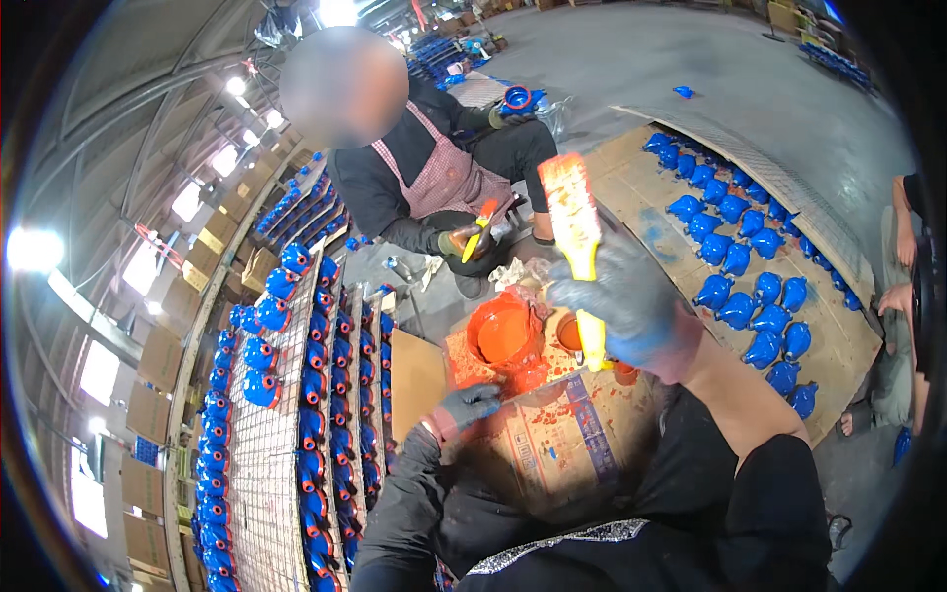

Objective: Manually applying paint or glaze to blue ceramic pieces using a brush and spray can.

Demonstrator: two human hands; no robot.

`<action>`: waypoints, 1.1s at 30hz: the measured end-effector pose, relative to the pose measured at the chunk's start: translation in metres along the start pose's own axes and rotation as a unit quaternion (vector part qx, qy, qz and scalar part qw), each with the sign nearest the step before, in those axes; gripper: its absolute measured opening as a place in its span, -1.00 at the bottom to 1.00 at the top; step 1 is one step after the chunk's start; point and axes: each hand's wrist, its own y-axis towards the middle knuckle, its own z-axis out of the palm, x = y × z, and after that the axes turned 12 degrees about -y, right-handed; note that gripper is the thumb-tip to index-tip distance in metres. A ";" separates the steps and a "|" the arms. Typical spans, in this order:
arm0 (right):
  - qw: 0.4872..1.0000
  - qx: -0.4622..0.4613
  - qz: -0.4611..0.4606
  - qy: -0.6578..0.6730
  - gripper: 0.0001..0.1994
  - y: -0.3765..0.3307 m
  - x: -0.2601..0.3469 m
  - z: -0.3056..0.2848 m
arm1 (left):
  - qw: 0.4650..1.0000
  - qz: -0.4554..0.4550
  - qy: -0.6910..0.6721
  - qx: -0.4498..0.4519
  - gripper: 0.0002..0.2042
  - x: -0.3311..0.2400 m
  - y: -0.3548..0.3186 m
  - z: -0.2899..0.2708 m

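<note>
My right hand (628, 301), in a dark glove, grips the yellow handle of a paintbrush (575, 217). The brush stands upright, its wide bristles smeared with orange-red paint. Low in front of me, my left hand (468, 407) is gloved too, fingers stretched to the right with nothing seen in them. It is by the edge of a paint-spattered cardboard sheet (538, 444). On that sheet stands a tub (473, 333) of orange-red paint, with a smaller paint pot (568, 345) to its right, partly hidden behind the brush and hand.
Wire racks (264, 464) of blue castings with red rims stand at my left. More blue castings (732, 209) lie on cardboard (646, 202) at right. Opposite sits a person in a checked apron (449, 168), holding a brush (480, 230) and a casting (520, 101). Another person's hand (898, 299) shows far right.
</note>
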 end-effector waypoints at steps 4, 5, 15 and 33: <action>0.998 -0.011 -0.053 -0.019 -0.79 -0.022 -0.009 0.051 | 0.993 -0.086 0.060 0.063 -0.57 0.029 0.002 0.014; 0.998 -0.011 -0.050 -0.022 -0.79 -0.033 -0.013 0.064 | 0.992 -0.086 0.061 0.067 -0.57 0.023 0.004 0.018; 0.986 0.146 -0.038 0.064 -0.79 -0.070 0.008 0.104 | 0.931 -0.169 0.317 0.060 -0.41 0.007 0.018 0.040; 0.973 0.212 -0.022 0.091 -0.78 -0.088 0.021 0.104 | 0.916 -0.107 0.353 0.156 -0.39 0.031 0.029 0.095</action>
